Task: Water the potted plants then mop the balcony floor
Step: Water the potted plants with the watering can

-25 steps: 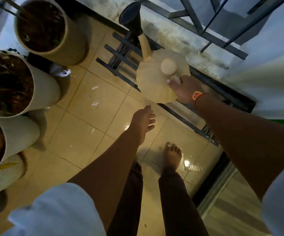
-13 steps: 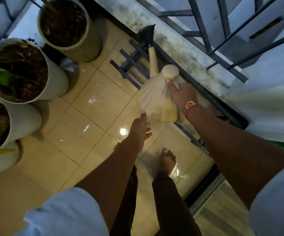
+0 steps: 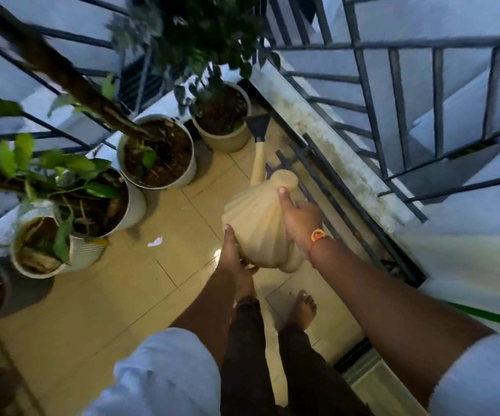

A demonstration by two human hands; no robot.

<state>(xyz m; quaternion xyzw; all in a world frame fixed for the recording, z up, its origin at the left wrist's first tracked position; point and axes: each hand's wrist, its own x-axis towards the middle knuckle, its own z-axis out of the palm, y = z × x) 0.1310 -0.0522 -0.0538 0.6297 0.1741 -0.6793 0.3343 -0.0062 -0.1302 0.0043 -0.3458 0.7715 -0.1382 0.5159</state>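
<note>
Watering step. Right hand (image 3: 298, 219) grips watering can (image 3: 257, 226) handle; left hand (image 3: 235, 259) cups its base. Next, probably: tilt spout over corner pot (image 3: 221, 118).

- Dim, bluish dusk light; the tiled floor (image 3: 98, 295) looks warm yellow.
- A small glare spot sits on the floor just left of the watering can (image 3: 257, 226).
- Railing bars bend and the leaves smear toward the edges of the frame.

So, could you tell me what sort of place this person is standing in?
Most likely a home balcony: a dark metal railing runs along a low ledge, potted plants line the tiled floor, and both hands hold a beige watering can.
</note>
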